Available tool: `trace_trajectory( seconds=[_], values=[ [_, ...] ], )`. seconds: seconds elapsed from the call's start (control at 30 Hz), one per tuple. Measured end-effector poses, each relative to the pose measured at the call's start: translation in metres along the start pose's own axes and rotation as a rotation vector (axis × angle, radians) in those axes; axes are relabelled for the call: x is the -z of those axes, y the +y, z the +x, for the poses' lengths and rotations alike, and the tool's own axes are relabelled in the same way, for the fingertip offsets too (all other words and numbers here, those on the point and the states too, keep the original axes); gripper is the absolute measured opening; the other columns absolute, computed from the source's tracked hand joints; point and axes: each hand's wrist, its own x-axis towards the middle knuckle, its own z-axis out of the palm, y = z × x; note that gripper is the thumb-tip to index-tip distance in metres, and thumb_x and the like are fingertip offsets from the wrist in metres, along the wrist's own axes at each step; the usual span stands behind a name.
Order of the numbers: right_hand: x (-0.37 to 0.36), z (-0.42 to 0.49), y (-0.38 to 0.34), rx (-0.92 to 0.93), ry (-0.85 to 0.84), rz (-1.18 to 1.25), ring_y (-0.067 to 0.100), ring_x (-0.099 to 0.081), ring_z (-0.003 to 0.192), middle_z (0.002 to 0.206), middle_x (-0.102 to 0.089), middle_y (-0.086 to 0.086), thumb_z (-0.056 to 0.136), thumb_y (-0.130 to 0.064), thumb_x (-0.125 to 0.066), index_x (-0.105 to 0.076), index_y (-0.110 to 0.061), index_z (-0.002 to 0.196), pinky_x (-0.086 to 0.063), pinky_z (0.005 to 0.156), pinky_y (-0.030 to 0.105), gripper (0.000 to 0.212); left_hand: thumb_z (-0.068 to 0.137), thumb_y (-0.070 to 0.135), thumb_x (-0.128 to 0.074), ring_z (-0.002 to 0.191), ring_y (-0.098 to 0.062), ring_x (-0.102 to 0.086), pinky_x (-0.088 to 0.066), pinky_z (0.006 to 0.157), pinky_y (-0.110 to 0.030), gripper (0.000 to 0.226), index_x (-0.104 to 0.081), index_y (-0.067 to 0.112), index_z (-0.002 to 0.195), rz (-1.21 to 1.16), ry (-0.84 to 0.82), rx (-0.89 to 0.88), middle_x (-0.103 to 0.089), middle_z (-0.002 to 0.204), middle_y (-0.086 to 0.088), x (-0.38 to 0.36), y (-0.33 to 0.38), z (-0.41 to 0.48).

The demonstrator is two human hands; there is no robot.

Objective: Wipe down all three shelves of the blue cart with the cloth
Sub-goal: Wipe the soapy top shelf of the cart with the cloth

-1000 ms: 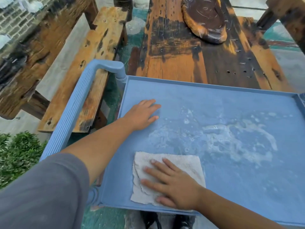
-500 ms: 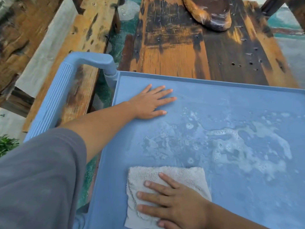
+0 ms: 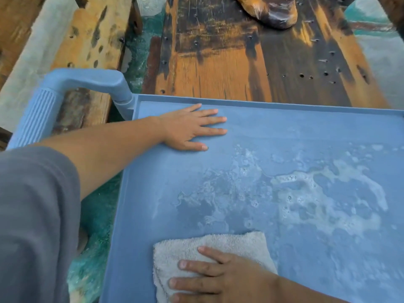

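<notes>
Right hand pressed folded white terry cloth, fingers spread, at near edge of blue plastic cart's top shelf. Left hand lay flat at far-left corner, fingers straight. White foam mid-shelf.

Soft even daylight, faint shadows, slight blur, wide-angle edge distortion

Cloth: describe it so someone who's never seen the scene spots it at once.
Start at the blue cart's top shelf, a tray smeared with soapy foam. At its near edge, under the flat right hand, lies the cloth: a folded off-white terry square, the only fabric on the blue surface.
</notes>
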Motion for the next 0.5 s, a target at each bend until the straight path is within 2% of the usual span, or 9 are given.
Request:
trace_trajectory(
  seconds=[0.1,0.2,0.3,0.4,0.5],
  values=[
    [0.001,-0.001,0.007,0.037,0.023,0.012,0.028,0.000,0.156,0.169,0.002,-0.006,0.111,-0.034,-0.018,-0.003,-0.029,0.161,-0.002,0.124,0.051,0.052,0.101,0.060,-0.022,0.154,-0.020,0.006,0.005,0.121,-0.049,0.063,-0.002,0.038,0.157,0.007,0.001,-0.022,0.006,0.167,0.005,0.000,-0.005,0.005],
    [0.006,0.003,0.007,0.016,0.028,0.119,0.028,-0.003,0.155,0.169,-0.001,-0.006,0.110,-0.035,-0.022,-0.008,-0.033,0.160,-0.013,0.124,0.050,0.052,0.102,0.057,-0.021,0.154,-0.021,0.005,0.004,0.122,-0.050,0.063,-0.003,0.036,0.158,0.039,0.031,-0.009,0.005,0.167,0.004,-0.005,-0.004,0.004],
    [0.015,0.014,0.014,-0.040,-0.035,0.196,0.026,-0.007,0.155,0.169,-0.006,-0.011,0.109,-0.041,-0.023,-0.011,-0.037,0.159,-0.023,0.122,0.046,0.052,0.102,0.057,-0.021,0.154,-0.021,0.004,0.001,0.123,-0.051,0.063,-0.003,0.035,0.158,0.038,0.040,0.007,0.003,0.168,0.003,-0.004,-0.003,0.003],
    [0.023,0.034,0.023,-0.144,-0.091,0.279,0.024,0.000,0.156,0.169,-0.003,-0.011,0.104,-0.058,-0.022,-0.011,-0.040,0.159,-0.013,0.123,0.049,0.059,0.101,0.058,-0.021,0.154,-0.020,0.004,-0.001,0.123,-0.051,0.064,-0.003,0.035,0.158,0.041,0.046,0.016,0.003,0.168,0.003,-0.006,-0.004,0.004],
    [0.029,0.046,0.026,-0.236,-0.091,0.399,0.023,0.006,0.155,0.168,-0.002,-0.012,0.101,-0.062,-0.027,-0.011,-0.040,0.159,-0.001,0.122,0.049,0.064,0.101,0.058,-0.019,0.154,-0.020,0.003,-0.002,0.123,-0.051,0.063,-0.002,0.035,0.158,0.044,0.054,0.016,0.002,0.168,0.003,-0.008,-0.005,0.004]
  ],
)
